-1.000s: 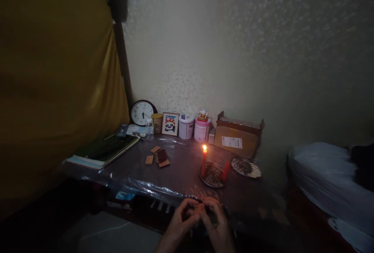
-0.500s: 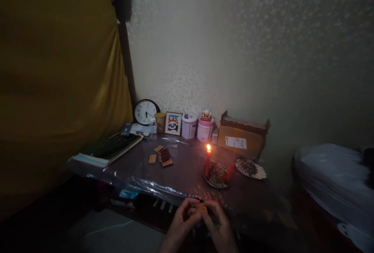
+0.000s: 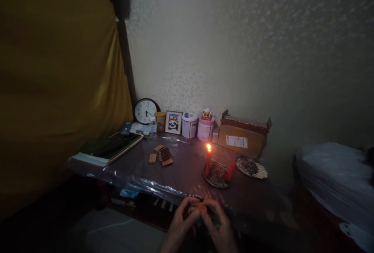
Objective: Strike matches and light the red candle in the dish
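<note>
Both hands, left hand [image 3: 182, 222] and right hand [image 3: 218, 218], come together at the near edge of the table [image 3: 182, 173], fingers bent and tips almost meeting, with a tan piece [image 3: 202, 208] pinched between them. Each hand is curled round a gap, thumb on the near side and index finger on the far side; how firmly either one grips cannot be told. The piece sits midway between the hands, so neither is clearly nearer to it. Its long axis is too small to make out, and so is the dark bit at its far side.

Straight beyond the hands and slightly right, the lit candle [image 3: 208, 162] stands upright in a dish [image 3: 217, 186], its long axis vertical and its flame well apart from the fingers. The right hand is the nearer one to it. A shorter candle [image 3: 230, 172], with no flame to be seen, stands at the dish's right side. Farther right, a plate [image 3: 237, 161] holds pale sticks [image 3: 261, 171], their bare ends pointing near and right. Far and left of the hands, dark strips [image 3: 164, 154] lie among tan cards [image 3: 152, 158].
</note>
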Action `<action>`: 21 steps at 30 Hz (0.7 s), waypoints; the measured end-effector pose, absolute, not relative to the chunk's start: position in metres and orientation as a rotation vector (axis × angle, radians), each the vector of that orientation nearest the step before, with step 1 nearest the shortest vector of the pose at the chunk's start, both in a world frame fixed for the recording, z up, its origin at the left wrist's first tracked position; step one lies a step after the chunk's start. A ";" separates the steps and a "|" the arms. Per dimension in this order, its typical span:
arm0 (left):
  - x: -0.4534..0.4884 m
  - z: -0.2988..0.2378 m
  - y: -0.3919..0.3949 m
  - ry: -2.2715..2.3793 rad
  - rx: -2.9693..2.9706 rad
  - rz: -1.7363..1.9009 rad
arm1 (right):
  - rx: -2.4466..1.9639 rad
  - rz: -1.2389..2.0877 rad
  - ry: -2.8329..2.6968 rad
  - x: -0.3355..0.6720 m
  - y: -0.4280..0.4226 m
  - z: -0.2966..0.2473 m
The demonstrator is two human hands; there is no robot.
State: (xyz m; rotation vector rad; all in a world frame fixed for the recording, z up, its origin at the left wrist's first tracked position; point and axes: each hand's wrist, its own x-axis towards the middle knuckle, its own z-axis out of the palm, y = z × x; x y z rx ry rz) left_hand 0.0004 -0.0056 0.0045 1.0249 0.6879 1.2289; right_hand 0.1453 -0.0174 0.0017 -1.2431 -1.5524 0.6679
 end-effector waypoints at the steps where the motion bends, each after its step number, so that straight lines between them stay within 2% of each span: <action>1: 0.000 0.005 -0.006 0.689 1.029 1.225 | -1.240 0.670 -1.558 0.145 -0.018 0.002; 21: 0.000 0.008 -0.007 0.714 1.006 1.209 | -1.189 0.663 -1.596 0.141 -0.020 0.014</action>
